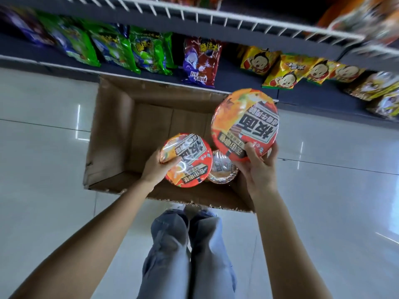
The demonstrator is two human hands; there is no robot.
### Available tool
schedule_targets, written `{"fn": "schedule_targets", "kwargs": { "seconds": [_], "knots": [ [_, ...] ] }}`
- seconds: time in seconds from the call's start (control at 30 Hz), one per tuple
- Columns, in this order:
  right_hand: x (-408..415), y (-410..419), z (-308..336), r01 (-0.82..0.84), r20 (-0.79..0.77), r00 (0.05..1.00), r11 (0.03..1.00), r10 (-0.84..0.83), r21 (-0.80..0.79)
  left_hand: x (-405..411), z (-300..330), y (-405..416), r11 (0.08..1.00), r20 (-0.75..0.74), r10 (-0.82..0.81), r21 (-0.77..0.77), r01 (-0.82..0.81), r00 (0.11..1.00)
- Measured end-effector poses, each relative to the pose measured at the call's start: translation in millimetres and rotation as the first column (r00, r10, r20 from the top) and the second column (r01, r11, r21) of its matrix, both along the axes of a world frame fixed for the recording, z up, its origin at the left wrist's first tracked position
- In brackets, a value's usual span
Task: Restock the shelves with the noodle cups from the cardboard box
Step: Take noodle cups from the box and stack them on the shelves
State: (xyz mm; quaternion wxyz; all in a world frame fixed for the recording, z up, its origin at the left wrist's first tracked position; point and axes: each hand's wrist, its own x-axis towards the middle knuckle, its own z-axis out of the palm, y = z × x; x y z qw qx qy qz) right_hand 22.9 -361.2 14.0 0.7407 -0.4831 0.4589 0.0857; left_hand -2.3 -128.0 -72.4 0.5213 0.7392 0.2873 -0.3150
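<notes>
Cardboard box (112, 134), brown and open-topped, sits on the glossy pale tiled floor (43, 169) against the bottom dark shelf (302, 96). The person's left hand (158, 167) grasps a round orange-red noodle cup (189, 160) by its left rim, thumb curled over the foil lid, lid facing up, just above the box's near right corner. The right hand (258, 169) grips a second, identical cup (245, 124) at its near rim, thumb on the lid, raised higher over the box's right wall, lid tilted toward the viewer. A third wrapped cup (223, 168) lies in the box between the two hands. The box's left and far interior is bare cardboard. Green, purple and yellow snack bags (201, 61) line the shelf beyond; a white wire rail (216, 16) edges the shelf above
</notes>
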Motion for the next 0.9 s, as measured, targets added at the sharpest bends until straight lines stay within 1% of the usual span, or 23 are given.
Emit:
{"fn": "schedule_targets", "kwargs": {
  "seconds": [0.07, 0.17, 0.27, 0.37, 0.4, 0.47, 0.53, 0.57, 0.6, 0.7, 0.77, 0.83, 0.9],
  "knots": [
    [-11, -5, 59, -0.163, 0.078, 0.983, 0.986, 0.165, -0.025, -1, 54, -1, 0.999, 0.079, 0.017, 0.044, -0.020, 0.997],
    [-25, -12, 144, -0.388, 0.133, 0.908, 0.918, 0.396, -0.083, 1, 142, -6, 0.997, 0.173, -0.006, 0.082, -0.008, 0.985],
    [-33, -13, 229, -0.521, 0.134, 0.826, 0.831, 0.548, -0.194, 3, 221, -6, 0.996, 0.228, -0.040, 0.091, 0.020, 0.973],
    [-39, -16, 306, -0.602, 0.161, 0.731, 0.738, 0.663, -0.305, 6, 298, -3, 0.990, 0.267, -0.115, 0.105, 0.090, 0.957],
    [-42, -19, 328, -0.628, 0.183, 0.690, 0.705, 0.700, -0.329, 6, 320, -1, 0.989, 0.272, -0.132, 0.097, 0.110, 0.953],
    [-46, -24, 367, -0.675, 0.243, 0.567, 0.613, 0.787, -0.410, 9, 364, 1, 0.985, 0.270, -0.171, 0.080, 0.155, 0.948],
    [-51, -25, 399, -0.705, 0.250, 0.459, 0.521, 0.853, -0.481, 12, 403, 2, 0.979, 0.275, -0.205, 0.040, 0.202, 0.939],
    [-53, -23, 412, -0.698, 0.255, 0.431, 0.499, 0.865, -0.514, 16, 423, 1, 0.976, 0.281, -0.212, 0.015, 0.216, 0.936],
    [-54, -21, 424, -0.666, 0.262, 0.433, 0.502, 0.862, -0.551, 21, 443, 0, 0.973, 0.289, -0.220, -0.006, 0.231, 0.932],
    [-48, -12, 455, -0.561, 0.323, 0.501, 0.585, 0.803, -0.586, 42, 499, -7, 0.963, 0.326, -0.233, -0.054, 0.264, 0.916],
    [-42, -11, 471, -0.457, 0.390, 0.560, 0.665, 0.731, -0.591, 58, 533, -12, 0.958, 0.372, -0.260, -0.018, 0.287, 0.891],
    [-31, -15, 487, -0.316, 0.456, 0.611, 0.727, 0.648, -0.610, 72, 565, -18, 0.950, 0.419, -0.290, 0.018, 0.311, 0.861],
    [-19, -23, 507, -0.215, 0.495, 0.601, 0.723, 0.627, -0.656, 85, 600, -27, 0.940, 0.458, -0.314, 0.031, 0.339, 0.831]
  ]
}}
